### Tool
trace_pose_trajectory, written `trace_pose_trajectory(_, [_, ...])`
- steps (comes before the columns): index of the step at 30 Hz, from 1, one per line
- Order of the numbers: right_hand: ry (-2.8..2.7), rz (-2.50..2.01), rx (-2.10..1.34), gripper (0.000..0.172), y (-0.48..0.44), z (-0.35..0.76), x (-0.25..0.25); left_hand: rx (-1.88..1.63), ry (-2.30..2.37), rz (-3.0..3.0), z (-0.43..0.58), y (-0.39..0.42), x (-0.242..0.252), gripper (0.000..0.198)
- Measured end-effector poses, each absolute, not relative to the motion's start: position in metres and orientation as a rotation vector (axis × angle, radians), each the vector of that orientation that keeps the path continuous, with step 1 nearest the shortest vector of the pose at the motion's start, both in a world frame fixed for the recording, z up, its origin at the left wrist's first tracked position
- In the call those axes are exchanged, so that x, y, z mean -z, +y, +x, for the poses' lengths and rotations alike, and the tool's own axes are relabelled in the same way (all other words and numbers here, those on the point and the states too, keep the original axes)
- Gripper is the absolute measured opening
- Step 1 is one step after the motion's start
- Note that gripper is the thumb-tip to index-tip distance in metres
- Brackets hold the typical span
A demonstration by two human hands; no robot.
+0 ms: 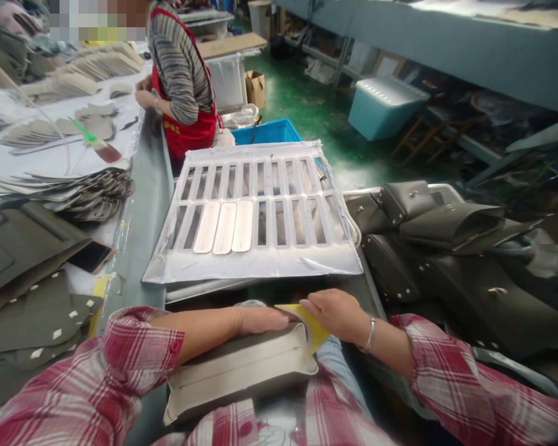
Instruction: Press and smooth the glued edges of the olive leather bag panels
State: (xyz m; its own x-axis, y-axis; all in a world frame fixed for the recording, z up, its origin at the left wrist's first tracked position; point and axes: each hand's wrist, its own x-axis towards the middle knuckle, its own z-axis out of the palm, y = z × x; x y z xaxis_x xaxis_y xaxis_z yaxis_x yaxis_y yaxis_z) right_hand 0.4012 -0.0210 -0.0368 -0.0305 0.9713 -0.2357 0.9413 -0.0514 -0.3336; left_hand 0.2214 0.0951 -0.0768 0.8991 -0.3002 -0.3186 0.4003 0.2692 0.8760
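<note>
A leather bag body, pale on its facing side and grey below, rests across my lap with a dark line along its middle. My left hand lies along its far edge, close to the right corner. Its fingers are together and seem to grip that edge, though the thumb is hidden. With its fingers closed, my right hand holds a yellow sheet against the bag's right end. The sheet is partly covered by that hand.
Ahead stands a white slotted rack with three pale strips on it. Dark grey bags are piled at the right. Leather pieces and a phone lie on the left table. A co-worker in a red apron stands beyond.
</note>
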Motion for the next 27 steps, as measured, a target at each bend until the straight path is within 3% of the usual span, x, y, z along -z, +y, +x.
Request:
trace_pose_trajectory(6, [-2.38, -1.908, -0.467, 0.049, -0.006, 0.401, 0.033, 0.506, 0.42, 0.961, 0.219, 0.086, 0.069, 0.098])
trace_pose_trajectory(11, [-2.476, -1.79, -0.425, 0.05, 0.0, 0.401, 0.03, 0.544, 0.732, 1.484, 0.217, 0.092, 0.063, 0.083])
trace_pose_trajectory(15, [-2.536, -1.682, -0.438, 0.05, 0.003, 0.403, 0.033, 0.594, 0.556, 1.785, 0.213, 0.096, 0.067, 0.079])
trace_pose_trajectory(27, [-2.418, -1.72, -0.516, 0.048, -0.015, 0.399, 0.036, 0.559, 0.28, 1.717, 0.216, 0.087, 0.061, 0.06])
